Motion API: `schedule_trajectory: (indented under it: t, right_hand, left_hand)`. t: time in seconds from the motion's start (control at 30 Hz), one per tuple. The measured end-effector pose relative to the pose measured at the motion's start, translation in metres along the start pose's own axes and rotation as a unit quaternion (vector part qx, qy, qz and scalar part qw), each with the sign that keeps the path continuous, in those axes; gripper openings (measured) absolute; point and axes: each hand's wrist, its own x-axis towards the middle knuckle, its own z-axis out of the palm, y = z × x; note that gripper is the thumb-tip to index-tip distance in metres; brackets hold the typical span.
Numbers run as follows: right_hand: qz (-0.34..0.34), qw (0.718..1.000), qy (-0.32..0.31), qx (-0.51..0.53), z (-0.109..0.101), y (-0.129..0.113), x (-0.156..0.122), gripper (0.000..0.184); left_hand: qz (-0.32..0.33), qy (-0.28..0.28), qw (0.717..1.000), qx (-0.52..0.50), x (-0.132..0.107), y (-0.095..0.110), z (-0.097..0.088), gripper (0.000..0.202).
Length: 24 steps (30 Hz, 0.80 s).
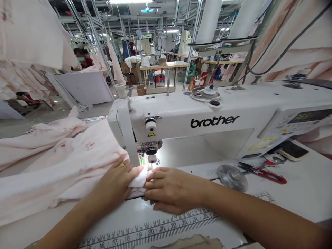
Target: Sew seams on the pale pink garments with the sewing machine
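Pale pink floral fabric (88,152) spreads over the left of the sewing machine table, with a white folded edge (138,180) under the lit needle area. My left hand (118,178), a ring on one finger, lies flat on this fabric just left of the presser foot; its fingers stretch towards the needle. To the right, my right hand (171,188) rests with fingers extended, their tips touching the fabric's edge. Its thumb is apart from the fingers. The white Brother sewing machine (171,114) stands directly beyond both hands. The needle tip is lost in glare.
Right of my hand lie a clear round bobbin case (232,177), red-handled thread snips (264,172) and a phone (293,151). A printed ruler (155,230) runs along the table's front. Thread cones (209,20) stand behind. A masked person (84,60) sits far left.
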Motion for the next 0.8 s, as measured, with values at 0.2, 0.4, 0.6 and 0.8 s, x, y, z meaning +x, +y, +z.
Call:
schedule_trajectory:
  t: [0.2,0.4,0.6,0.8]
  right_hand:
    - [-0.005,1.0,-0.006,-0.014,-0.001,0.002,-0.001,0.019]
    - [-0.035,0.999,-0.006,-0.018,-0.003,0.003,0.001,0.015]
    - [-0.028,1.0,-0.007,0.007,-0.004,0.004,0.001,0.015]
    - [-0.036,0.999,-0.017,0.01,-0.004,0.004,0.0,0.016]
  left_hand:
    - [0.016,0.021,0.999,-0.03,-0.003,0.008,-0.01,0.034]
    - [0.092,0.061,0.993,-0.043,-0.003,0.016,-0.011,0.02]
    - [0.072,0.05,0.995,-0.056,-0.004,0.018,-0.003,0.02]
    - [0.044,0.036,0.995,-0.084,-0.004,0.021,0.0,0.02]
